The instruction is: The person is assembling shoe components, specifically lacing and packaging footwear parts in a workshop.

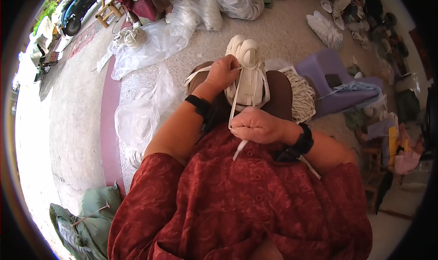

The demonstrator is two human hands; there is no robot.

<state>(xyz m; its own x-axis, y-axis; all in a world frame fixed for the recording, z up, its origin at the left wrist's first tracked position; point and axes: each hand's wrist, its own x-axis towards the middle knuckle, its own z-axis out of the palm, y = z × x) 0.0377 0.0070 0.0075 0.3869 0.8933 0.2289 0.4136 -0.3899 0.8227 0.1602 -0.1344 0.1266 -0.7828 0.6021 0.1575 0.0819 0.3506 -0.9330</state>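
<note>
A pair of cream shoes rests on my lap, pressed together, with a thin cord around them. Beside the shoes' left edge, my left hand is closed, its thumb and fingers pinching the pale cord. That cord runs down taut along the shoes to my right hand, a fist in front of my shirt. A white cord end hangs out below this fist. Another loose strand sticks out left of my left wrist. Next to my right thigh lies a thick hank of cream cords.
Right of my lap stands a purple plastic stool with a blue cord bundle. Clear plastic sheeting covers floor at the left and ahead. Bagged white shoes lie far right. A green sack sits near left.
</note>
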